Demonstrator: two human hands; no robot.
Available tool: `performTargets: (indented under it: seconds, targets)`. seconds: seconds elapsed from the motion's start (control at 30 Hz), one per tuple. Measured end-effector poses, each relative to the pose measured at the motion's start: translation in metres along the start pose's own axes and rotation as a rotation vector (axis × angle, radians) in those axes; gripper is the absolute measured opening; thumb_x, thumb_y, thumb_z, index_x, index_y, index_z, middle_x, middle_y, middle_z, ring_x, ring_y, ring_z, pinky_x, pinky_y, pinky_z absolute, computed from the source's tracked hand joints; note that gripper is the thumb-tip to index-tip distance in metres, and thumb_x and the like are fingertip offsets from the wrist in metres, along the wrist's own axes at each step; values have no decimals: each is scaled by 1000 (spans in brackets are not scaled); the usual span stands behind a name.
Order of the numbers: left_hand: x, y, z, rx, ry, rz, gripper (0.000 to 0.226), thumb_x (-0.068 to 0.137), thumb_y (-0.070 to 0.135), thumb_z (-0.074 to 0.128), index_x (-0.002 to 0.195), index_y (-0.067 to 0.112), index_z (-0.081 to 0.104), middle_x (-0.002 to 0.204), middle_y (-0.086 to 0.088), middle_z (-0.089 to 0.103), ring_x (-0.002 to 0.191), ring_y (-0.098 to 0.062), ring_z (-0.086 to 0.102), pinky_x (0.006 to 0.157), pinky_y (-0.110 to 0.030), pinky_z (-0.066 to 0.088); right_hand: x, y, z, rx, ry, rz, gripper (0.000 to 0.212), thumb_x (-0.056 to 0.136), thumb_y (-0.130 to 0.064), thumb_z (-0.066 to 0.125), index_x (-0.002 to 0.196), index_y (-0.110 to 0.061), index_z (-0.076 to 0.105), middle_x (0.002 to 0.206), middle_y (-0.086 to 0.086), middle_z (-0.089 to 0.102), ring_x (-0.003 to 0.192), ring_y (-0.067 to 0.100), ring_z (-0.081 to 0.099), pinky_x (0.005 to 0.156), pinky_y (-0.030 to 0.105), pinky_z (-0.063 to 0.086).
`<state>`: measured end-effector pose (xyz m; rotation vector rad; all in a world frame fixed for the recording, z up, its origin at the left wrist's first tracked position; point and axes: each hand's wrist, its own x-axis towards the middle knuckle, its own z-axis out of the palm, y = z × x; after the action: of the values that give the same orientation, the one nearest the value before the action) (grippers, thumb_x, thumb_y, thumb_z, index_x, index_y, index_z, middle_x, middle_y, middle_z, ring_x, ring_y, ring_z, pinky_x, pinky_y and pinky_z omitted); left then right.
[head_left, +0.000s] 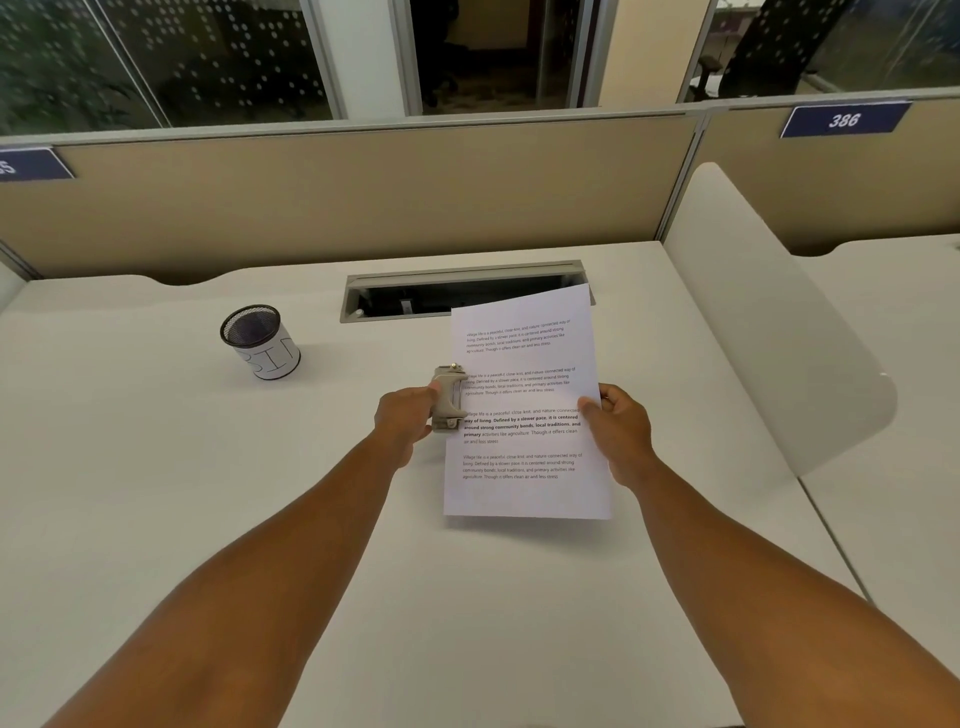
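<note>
From the head view, the left hand (408, 415) grips a grey punch (448, 397), fingers curled round its handle, its mouth set on the left edge of the printed sheet (524, 457). The right hand (618, 431) pinches the sheet's right edge, just above the desk (260, 493). Held only at its sides, the sheet could sag or slide in the slot, so the hole may land crooked or bite into the text. Its long axis runs away from the person, top leaning slightly right; the punch lies along that edge, mouth facing right
</note>
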<state>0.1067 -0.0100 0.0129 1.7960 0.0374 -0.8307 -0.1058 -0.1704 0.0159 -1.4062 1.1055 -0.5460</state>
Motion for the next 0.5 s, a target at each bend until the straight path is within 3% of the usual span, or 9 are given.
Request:
performTargets:
  seconds: [0.23, 0.5]
  targets:
    - [0, -6, 0, 17, 6, -24, 9, 88, 21, 65, 85, 13, 64, 112, -11, 70, 107, -23, 67, 89, -37, 56, 0, 2, -2, -17, -18, 29, 19, 91, -12, 57, 93, -29, 65, 102, -1, 73, 96, 24, 70, 90, 46, 56]
    - [-5, -13, 5, 134, -42, -18, 18, 91, 28, 62, 80, 14, 60, 99, -7, 69, 94, -21, 65, 87, -37, 50, 5, 11, -5, -44, -26, 64, 17, 91, -11, 56, 99, -23, 65, 102, 1, 72, 96, 27, 69, 90, 46, 56]
